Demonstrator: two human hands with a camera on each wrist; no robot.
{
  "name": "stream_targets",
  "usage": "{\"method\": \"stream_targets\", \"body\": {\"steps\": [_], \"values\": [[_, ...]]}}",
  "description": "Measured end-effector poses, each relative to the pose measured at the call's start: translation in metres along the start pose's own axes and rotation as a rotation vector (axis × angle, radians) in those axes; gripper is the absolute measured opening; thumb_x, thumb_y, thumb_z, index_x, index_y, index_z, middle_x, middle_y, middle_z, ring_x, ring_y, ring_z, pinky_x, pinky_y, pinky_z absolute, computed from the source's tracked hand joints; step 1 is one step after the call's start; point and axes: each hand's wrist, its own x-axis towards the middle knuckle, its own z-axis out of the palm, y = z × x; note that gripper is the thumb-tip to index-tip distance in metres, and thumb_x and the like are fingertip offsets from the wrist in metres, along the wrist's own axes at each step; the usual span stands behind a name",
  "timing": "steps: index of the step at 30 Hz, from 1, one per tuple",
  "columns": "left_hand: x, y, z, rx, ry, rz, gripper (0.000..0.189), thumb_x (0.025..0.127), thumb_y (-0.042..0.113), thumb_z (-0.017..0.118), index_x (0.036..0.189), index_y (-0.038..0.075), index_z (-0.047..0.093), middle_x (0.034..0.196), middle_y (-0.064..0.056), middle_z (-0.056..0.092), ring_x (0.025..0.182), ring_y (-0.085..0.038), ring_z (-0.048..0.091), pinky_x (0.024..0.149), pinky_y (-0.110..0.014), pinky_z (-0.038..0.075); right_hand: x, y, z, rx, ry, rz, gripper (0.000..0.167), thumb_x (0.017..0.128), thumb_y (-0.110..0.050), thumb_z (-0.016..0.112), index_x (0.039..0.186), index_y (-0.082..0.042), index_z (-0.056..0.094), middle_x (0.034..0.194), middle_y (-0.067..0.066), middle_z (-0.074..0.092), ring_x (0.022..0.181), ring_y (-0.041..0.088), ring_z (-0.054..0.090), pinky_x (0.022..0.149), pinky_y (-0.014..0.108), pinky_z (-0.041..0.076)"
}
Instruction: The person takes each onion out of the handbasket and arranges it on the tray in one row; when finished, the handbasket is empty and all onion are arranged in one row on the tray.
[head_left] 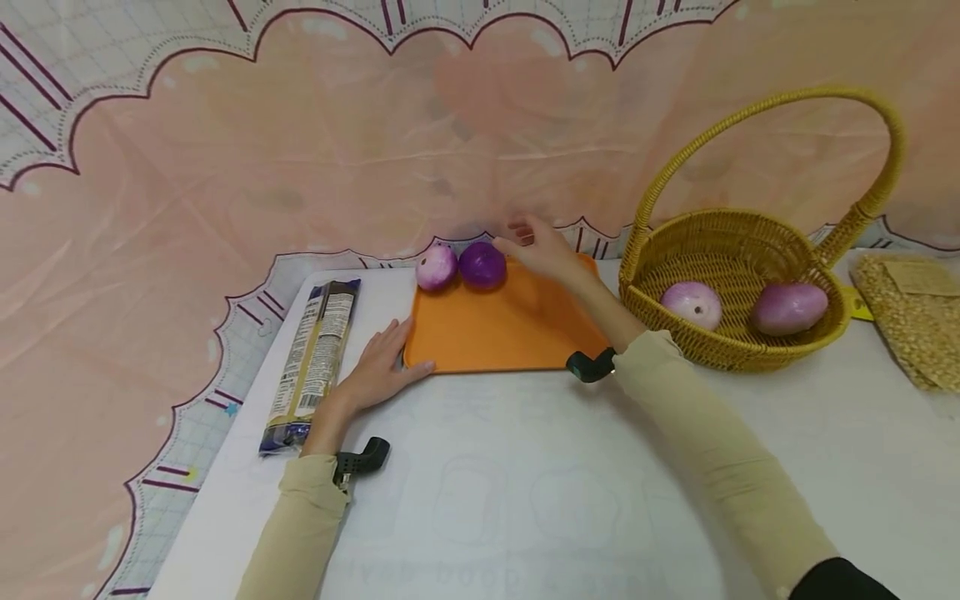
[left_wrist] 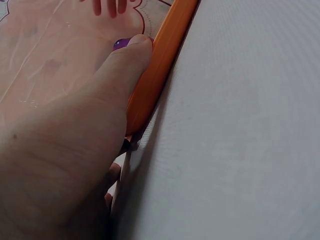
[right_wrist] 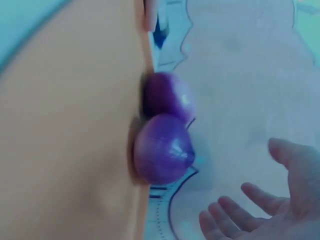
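Found pale onion (head_left: 436, 267) and dark onion (head_left: 482, 265) side by side, left of right hand (head_left: 536, 246), at far edge of orange board (head_left: 487, 333). Saw right hand raised near dark onion, fingers loosely spread, holding nothing. Saw left hand (head_left: 382, 367) laid against left edge of orange board, fingers straight, thumb along near rim (pressing or merely resting: cannot tell).

Judge both onions firm, light, slick-skinned, apt to roll; best gripped round widest part, thumb opposite fingers. Judge orange board thin, stiff; best held by rims. Note dark onion blocking right hand's direct path to pale onion.

Also noted: packet (head_left: 313, 362) just left of left hand; basket (head_left: 708, 354) right of right hand, containing round onion (head_left: 692, 305) and longish onion (head_left: 790, 308) under tall handle (head_left: 825, 91); bag of grain (head_left: 911, 308) farther right.
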Motion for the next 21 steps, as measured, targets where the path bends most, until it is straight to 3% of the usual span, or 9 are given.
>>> {"method": "stream_targets", "body": {"steps": [4, 10, 15, 21], "values": [[0.001, 0.000, 0.001, 0.005, 0.001, 0.001, 0.091, 0.092, 0.052, 0.058, 0.157, 0.010, 0.010, 0.164, -0.013, 0.013, 0.153, -0.032, 0.004, 0.125, -0.050, -0.001, -0.019, -0.008, -0.005, 0.052, -0.064, -0.047, 0.053, 0.096, -0.029, 0.060, 0.138, 0.000, 0.046, 0.140, 0.019, 0.051, 0.130, 0.033, 0.049, 0.112, 0.044, 0.041], [0.002, 0.001, 0.000, 0.016, -0.007, -0.009, 0.092, 0.092, 0.054, 0.057, 0.157, 0.012, 0.010, 0.164, -0.010, 0.013, 0.153, -0.031, 0.004, 0.125, -0.049, 0.000, -0.049, -0.019, -0.016, 0.128, -0.129, -0.082, 0.044, 0.097, -0.028, 0.059, 0.135, -0.008, 0.051, 0.138, 0.014, 0.055, 0.127, 0.029, 0.052, 0.108, 0.045, 0.046], [0.002, 0.001, 0.001, 0.006, -0.012, -0.019, 0.092, 0.091, 0.055, 0.057, 0.157, 0.012, 0.009, 0.165, -0.010, 0.012, 0.153, -0.031, 0.004, 0.125, -0.050, 0.000, -0.061, -0.014, -0.025, 0.180, -0.174, -0.081, 0.043, 0.097, -0.032, 0.058, 0.135, -0.013, 0.052, 0.136, 0.009, 0.056, 0.123, 0.024, 0.054, 0.106, 0.043, 0.048], [0.001, -0.001, -0.001, 0.014, -0.011, -0.019, 0.092, 0.092, 0.055, 0.056, 0.157, 0.012, 0.008, 0.165, -0.009, 0.011, 0.153, -0.030, 0.003, 0.125, -0.048, -0.001, -0.072, -0.008, -0.037, 0.250, -0.214, -0.117, 0.037, 0.098, -0.027, 0.057, 0.131, -0.012, 0.057, 0.134, 0.005, 0.059, 0.119, 0.020, 0.058, 0.101, 0.038, 0.052]]}}
